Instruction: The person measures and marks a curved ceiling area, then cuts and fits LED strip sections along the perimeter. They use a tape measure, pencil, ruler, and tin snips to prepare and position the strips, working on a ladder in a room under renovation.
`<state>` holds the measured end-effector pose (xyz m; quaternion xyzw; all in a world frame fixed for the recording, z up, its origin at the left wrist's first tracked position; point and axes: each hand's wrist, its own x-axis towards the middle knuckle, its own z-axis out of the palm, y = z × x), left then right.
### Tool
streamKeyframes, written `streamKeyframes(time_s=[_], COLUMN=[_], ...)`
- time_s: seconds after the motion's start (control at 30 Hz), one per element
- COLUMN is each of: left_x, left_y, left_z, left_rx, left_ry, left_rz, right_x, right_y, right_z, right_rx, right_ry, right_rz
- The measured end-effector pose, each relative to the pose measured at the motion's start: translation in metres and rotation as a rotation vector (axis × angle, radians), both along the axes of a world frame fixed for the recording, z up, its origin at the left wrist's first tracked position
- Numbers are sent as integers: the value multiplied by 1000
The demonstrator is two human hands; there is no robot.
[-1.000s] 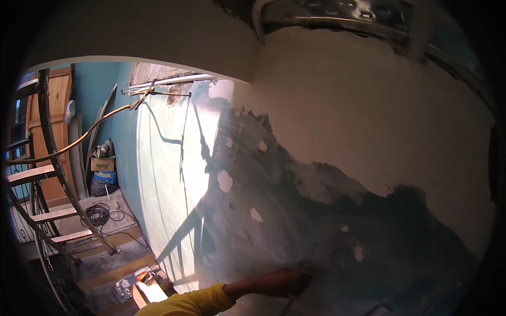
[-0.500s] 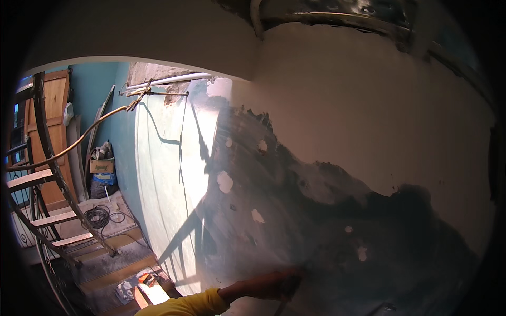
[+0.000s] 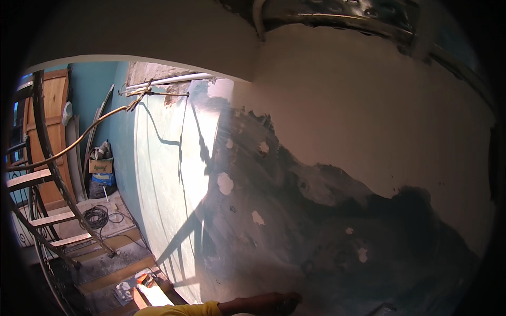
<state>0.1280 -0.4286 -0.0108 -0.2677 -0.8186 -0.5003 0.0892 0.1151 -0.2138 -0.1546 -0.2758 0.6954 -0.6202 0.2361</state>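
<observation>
My left hand (image 3: 271, 303) reaches in from the lower edge, its forearm in a yellow sleeve (image 3: 182, 309). It is at the lower part of a wall (image 3: 316, 247) patched in dark teal and pale grey. The fingers look closed round something dark, too shadowed to make out. Several pale filler spots (image 3: 225, 183) dot the wall around and above the hand. My right hand is out of view.
At left, a curved dark metal stair rail (image 3: 45, 131) and open treads (image 3: 52, 218) stand by steps. A cable coil (image 3: 96, 216), a carton (image 3: 100, 166) and a wooden door (image 3: 54, 137) lie beyond. A small dark fitting (image 3: 387, 306) shows low right.
My left hand has moved down the wall, so less of the hand and yellow sleeve shows. The surroundings stay nearly the same.
</observation>
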Motion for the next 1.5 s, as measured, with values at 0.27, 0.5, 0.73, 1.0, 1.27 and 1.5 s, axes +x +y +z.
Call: streamKeyframes(time_s=[0.27, 0.5, 0.73, 1.0, 1.27, 1.5], left_x=[-2, 1, 2, 3, 8, 8], left_y=[-6, -3, -3, 0, 4, 7], left_z=[-1, -4, -11, -7, -12, -17], left_rx=[69, 76, 83, 98, 25, 50], left_ry=[-314, -211, -160, -149, 22, 27], left_rz=[-62, -31, -25, -4, 70, 78], right_x=[3, 1, 6, 2, 7, 4], right_y=[-1, 2, 3, 6, 9, 7], right_z=[-8, -33, -19, -29, -8, -25], right_rx=[10, 0, 11, 68, 40, -4], right_ry=[-43, -50, -96, -7, -17, -2], right_rz=[2, -29, -34, -31, -15, -71])
